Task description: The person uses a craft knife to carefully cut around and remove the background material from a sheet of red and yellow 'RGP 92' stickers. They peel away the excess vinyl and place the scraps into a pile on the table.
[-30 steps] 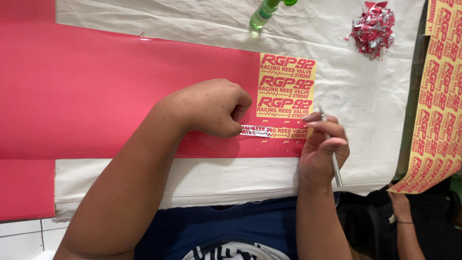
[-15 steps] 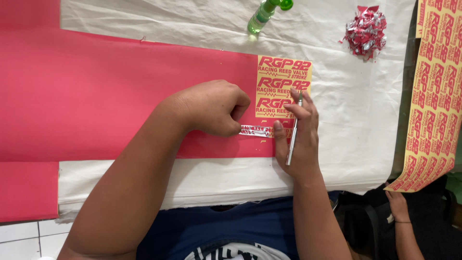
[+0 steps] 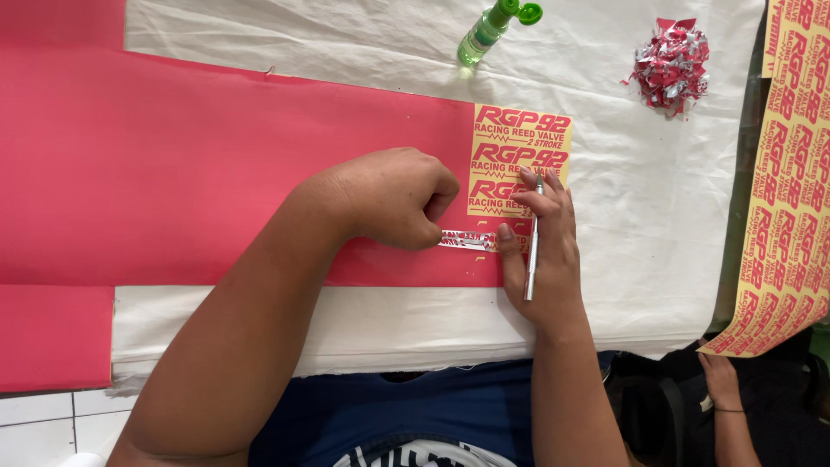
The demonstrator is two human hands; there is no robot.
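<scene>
On the sticker sheet [image 3: 519, 147], the fisted left hand [image 3: 393, 199] pinches a peeled strip [image 3: 467, 240], while the flat right hand [image 3: 540, 251] clamps a thin tool [image 3: 531, 259] between its fingers.

A yellow sticker sheet [image 3: 519, 160] with red print lies at the centre of the frame, partly on the big pink sheet [image 3: 199, 164]. A long yellow strip of stickers [image 3: 782, 199] with red print runs down the right edge. A small green bottle [image 3: 493, 30] lies at the top.

Sticker sheet [image 3: 519, 143] on cloth-covered table [image 3: 657, 259]; bottle [image 3: 488, 30] behind it; scrap pile [image 3: 670, 65], probably peeled backing, right.
</scene>
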